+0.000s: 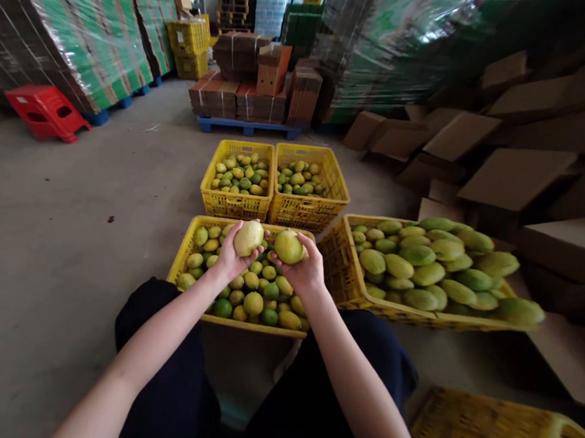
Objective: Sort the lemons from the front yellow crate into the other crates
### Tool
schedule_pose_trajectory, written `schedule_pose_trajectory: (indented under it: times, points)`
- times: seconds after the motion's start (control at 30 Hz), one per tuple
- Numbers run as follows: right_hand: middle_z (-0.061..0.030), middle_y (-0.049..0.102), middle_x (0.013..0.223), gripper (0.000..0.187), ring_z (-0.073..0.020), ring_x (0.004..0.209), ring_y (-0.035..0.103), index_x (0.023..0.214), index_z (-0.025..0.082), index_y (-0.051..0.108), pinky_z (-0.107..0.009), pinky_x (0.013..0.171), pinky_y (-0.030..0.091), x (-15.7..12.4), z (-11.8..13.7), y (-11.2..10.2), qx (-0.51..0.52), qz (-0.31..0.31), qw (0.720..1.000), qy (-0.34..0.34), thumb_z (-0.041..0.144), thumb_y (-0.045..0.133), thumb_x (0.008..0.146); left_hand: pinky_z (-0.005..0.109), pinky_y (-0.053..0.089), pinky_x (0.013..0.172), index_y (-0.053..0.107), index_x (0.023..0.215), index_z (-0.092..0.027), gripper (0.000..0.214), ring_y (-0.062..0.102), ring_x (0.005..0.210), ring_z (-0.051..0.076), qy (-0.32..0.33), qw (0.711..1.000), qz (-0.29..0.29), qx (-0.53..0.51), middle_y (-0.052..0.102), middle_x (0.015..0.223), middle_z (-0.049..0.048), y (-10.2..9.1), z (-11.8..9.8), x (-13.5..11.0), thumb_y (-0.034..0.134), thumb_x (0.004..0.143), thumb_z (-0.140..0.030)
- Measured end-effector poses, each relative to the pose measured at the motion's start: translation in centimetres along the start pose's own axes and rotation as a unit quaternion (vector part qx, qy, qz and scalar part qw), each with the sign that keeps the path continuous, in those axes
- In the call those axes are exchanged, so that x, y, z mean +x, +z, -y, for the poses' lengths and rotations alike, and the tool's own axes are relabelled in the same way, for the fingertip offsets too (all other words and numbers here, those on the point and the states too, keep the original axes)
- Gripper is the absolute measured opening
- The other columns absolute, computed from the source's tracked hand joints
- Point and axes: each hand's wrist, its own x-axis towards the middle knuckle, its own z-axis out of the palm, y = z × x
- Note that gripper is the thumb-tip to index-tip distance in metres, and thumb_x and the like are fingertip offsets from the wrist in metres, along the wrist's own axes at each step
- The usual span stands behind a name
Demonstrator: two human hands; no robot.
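My left hand (232,258) is closed around a pale yellow fruit (248,237). My right hand (303,268) grips a yellow-green fruit (288,246) right beside it. Both hands hover over a yellow crate (185,256) in front of my knees, filled with several small green and yellow fruits. A second yellow crate (339,276) to the right is heaped with larger green fruits (429,273).
Two more yellow crates (239,206) (307,211) of small fruits stand farther ahead. Flat cardboard boxes (514,177) pile up on the right. Brown cartons on a blue pallet (246,125) and a red stool (47,111) sit beyond. Another yellow crate (487,422) lies at the bottom right.
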Motion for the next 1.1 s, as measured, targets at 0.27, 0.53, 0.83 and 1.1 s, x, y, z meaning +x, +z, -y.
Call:
schedule_pose_trajectory:
  times: [0.27, 0.53, 0.83, 1.1]
  points:
    - [-0.0041, 0.076, 0.077, 0.026, -0.0223, 0.068, 0.071, 0.084, 0.022, 0.068, -0.034, 0.057, 0.060, 0.4, -0.1, -0.4, -0.019, 0.012, 1.000, -0.001, 0.044, 0.076, 0.070, 0.025, 0.057, 0.051, 0.062, 0.129, -0.021, 0.039, 0.072, 0.064, 0.019, 0.017, 0.999, -0.006, -0.034, 0.076, 0.093, 0.0088, -0.3, 0.3, 0.4, 0.046, 0.094, -0.031]
    - [-0.0043, 0.074, 0.100, 0.034, -0.0247, 0.089, 0.071, 0.099, 0.025, 0.067, -0.035, 0.068, 0.061, 1.0, -2.2, -0.7, -0.116, -0.028, 0.987, -0.105, 0.042, 0.074, 0.071, 0.042, 0.061, 0.089, 0.067, 0.118, -0.015, 0.039, 0.075, 0.093, 0.025, 0.047, 0.993, -0.018, -0.111, 0.076, 0.095, 0.0098, 0.0, 1.2, -0.3, 0.054, 0.084, -0.028]
    - [-0.0090, 0.051, 0.149, 0.056, -0.0306, 0.143, 0.046, 0.129, 0.027, 0.059, -0.051, 0.120, 0.037, 0.1, -5.4, -0.2, -0.302, -0.030, 0.922, -0.243, 0.059, 0.065, 0.083, 0.032, 0.058, 0.088, 0.067, 0.127, -0.016, 0.050, 0.070, 0.113, 0.025, 0.079, 0.994, -0.037, -0.063, 0.076, 0.116, 0.0106, 0.2, 2.8, 0.0, 0.056, 0.079, -0.023]
    - [-0.0136, 0.055, 0.148, 0.068, -0.0403, 0.145, 0.040, 0.125, 0.027, 0.063, -0.064, 0.123, 0.028, -0.8, -6.0, 0.2, -0.484, 0.055, 0.803, -0.344, 0.050, 0.087, 0.066, 0.033, 0.055, 0.097, 0.072, 0.120, -0.016, 0.042, 0.066, 0.119, 0.027, 0.094, 0.995, -0.024, 0.000, 0.077, 0.109, 0.0087, -0.9, 3.0, 0.9, 0.060, 0.081, -0.026]
